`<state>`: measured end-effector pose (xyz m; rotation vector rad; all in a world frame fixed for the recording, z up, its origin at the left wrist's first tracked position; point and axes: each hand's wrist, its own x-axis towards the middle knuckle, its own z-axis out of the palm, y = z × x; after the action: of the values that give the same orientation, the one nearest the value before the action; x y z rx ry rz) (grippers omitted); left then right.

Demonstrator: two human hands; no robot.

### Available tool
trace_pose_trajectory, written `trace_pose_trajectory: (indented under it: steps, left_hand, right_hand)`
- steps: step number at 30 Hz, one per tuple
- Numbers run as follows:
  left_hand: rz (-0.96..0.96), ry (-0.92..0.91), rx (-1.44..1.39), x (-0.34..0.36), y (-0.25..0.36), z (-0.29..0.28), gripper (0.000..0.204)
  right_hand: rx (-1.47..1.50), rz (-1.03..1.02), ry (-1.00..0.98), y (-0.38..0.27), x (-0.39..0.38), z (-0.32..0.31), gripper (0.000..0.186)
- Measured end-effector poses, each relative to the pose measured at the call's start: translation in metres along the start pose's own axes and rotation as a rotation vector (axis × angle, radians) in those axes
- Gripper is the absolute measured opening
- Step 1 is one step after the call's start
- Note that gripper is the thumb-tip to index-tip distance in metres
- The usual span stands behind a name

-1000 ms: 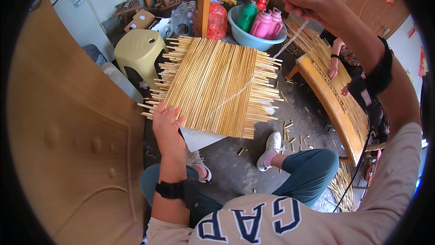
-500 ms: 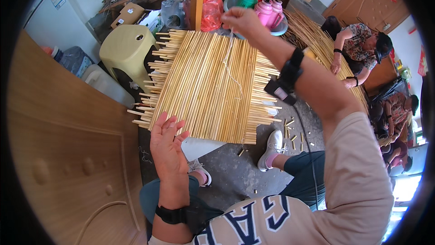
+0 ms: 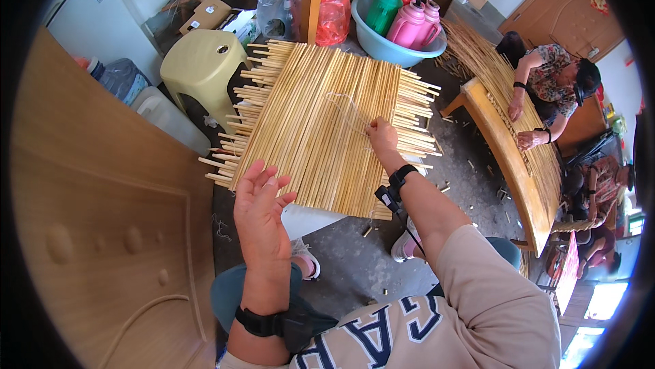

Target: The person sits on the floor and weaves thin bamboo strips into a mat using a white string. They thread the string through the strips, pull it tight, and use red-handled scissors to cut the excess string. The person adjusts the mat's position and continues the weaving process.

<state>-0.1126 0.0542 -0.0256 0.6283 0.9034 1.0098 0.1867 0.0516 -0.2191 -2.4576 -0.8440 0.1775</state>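
In front of me lies a mat of pale straw-coloured sticks (image 3: 307, 130) set side by side. Ends of crosswise sticks (image 3: 416, 99) jut out beyond its left and right sides. My right hand (image 3: 383, 138) is over the mat's right part, fingers pinched on a thin white thread. A loose loop of that thread (image 3: 341, 96) trails across the sticks. Beside the mat's near left corner my left hand (image 3: 263, 198) is raised, palm turned up, fingers apart and slightly curled, with nothing in it. A pale board (image 3: 303, 222) shows under the near edge.
A cream stool (image 3: 198, 62) stands at the left beside a wooden door (image 3: 116, 212). Behind the mat are a wooden post (image 3: 312, 0) and a blue basin (image 3: 372, 40) with flasks. To the right, another person (image 3: 556, 82) works over long sticks beside a wooden bench (image 3: 512, 157).
My right hand has come down from above the far edge to the mat's right part, still pinching the thread, which now lies in a loop. My left hand has barely moved.
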Motion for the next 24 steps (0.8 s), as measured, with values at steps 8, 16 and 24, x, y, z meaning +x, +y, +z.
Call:
trace_pose_trajectory:
  steps: [8,16,24]
  left_hand:
    - [0.052,0.081,-0.006,0.005,0.001,0.001,0.037]
    - [0.086,0.149,-0.037,0.005,0.002,-0.003,0.040]
    - [0.089,0.169,-0.038,0.007,0.005,-0.008,0.039]
  right_hand:
    - [0.269,-0.436,-0.266,-0.061,-0.045,0.005,0.012]
    - [0.122,-0.540,-0.308,-0.062,-0.103,0.025,0.012]
    - [0.294,-0.563,-0.188,-0.067,-0.107,0.022,0.009]
